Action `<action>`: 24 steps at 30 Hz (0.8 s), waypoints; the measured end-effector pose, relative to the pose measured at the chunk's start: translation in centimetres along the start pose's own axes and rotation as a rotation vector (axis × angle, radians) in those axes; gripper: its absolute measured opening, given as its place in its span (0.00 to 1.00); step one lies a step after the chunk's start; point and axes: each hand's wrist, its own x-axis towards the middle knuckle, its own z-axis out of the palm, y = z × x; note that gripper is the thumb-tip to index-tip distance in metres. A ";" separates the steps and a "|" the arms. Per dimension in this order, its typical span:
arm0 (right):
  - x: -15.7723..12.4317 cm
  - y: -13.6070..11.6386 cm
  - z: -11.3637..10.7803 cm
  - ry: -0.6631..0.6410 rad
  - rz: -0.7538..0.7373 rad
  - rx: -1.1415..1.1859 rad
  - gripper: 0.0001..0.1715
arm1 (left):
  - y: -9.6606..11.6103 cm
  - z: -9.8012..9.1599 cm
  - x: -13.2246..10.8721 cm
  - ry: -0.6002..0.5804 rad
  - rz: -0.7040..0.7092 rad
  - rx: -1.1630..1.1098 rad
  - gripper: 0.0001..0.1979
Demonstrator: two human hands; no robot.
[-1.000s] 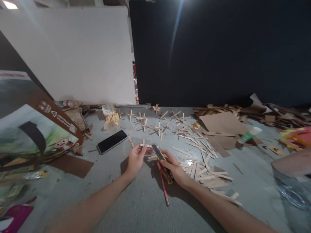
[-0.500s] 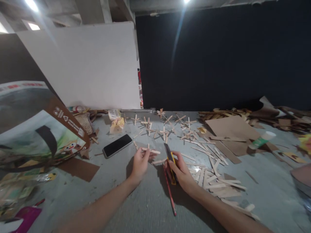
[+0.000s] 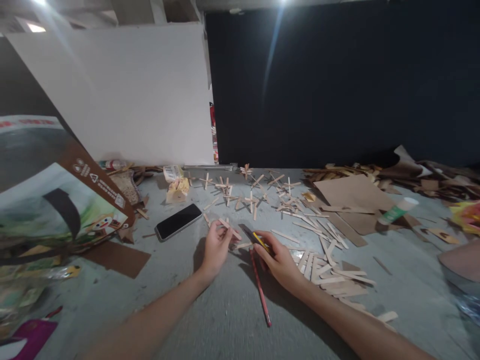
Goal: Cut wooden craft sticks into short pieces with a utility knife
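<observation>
My left hand pinches a wooden craft stick between thumb and fingers, above the grey table. A black and yellow utility knife is gripped in my right hand, its blade end pointing up and left towards the stick. Between blade and stick a small gap shows. Below my right hand a red pencil lies on the table. Another loose craft stick lies between the two hands. Behind them stand several small crossed-stick pieces.
A phone lies left of my left hand. Loose craft sticks are heaped at right, with cardboard sheets and a glue stick behind. A large printed bag stands at left. White and black boards close off the back.
The knife has turned so its blade points further left, nearer the craft stick. The stick in my left hand has tilted, its right end lower. The view has shifted slightly.
</observation>
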 end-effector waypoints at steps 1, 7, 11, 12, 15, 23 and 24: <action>0.0 -0.1 0.0 0.013 0.009 0.015 0.28 | 0.1 0.0 0.0 -0.007 -0.007 -0.003 0.25; 0.2 0.3 -0.1 0.098 -0.050 0.031 0.26 | 0.4 0.2 -0.3 -0.051 -0.030 -0.017 0.27; 0.2 0.4 -0.2 0.078 -0.044 0.021 0.28 | 0.4 0.3 -0.4 -0.066 -0.067 -0.011 0.25; 0.2 0.3 -0.2 0.057 -0.024 0.042 0.30 | 0.3 0.3 -0.4 -0.072 -0.076 -0.008 0.24; 0.0 0.1 -0.1 -0.006 0.026 0.105 0.34 | 0.2 0.2 -0.3 -0.072 -0.073 0.016 0.22; 0.1 0.7 -0.2 0.003 -0.125 -0.038 0.26 | -0.3 -0.2 0.1 0.013 -0.017 0.083 0.20; 0.1 0.8 -0.2 0.015 -0.156 -0.056 0.25 | -0.4 -0.3 0.1 0.019 -0.017 0.091 0.19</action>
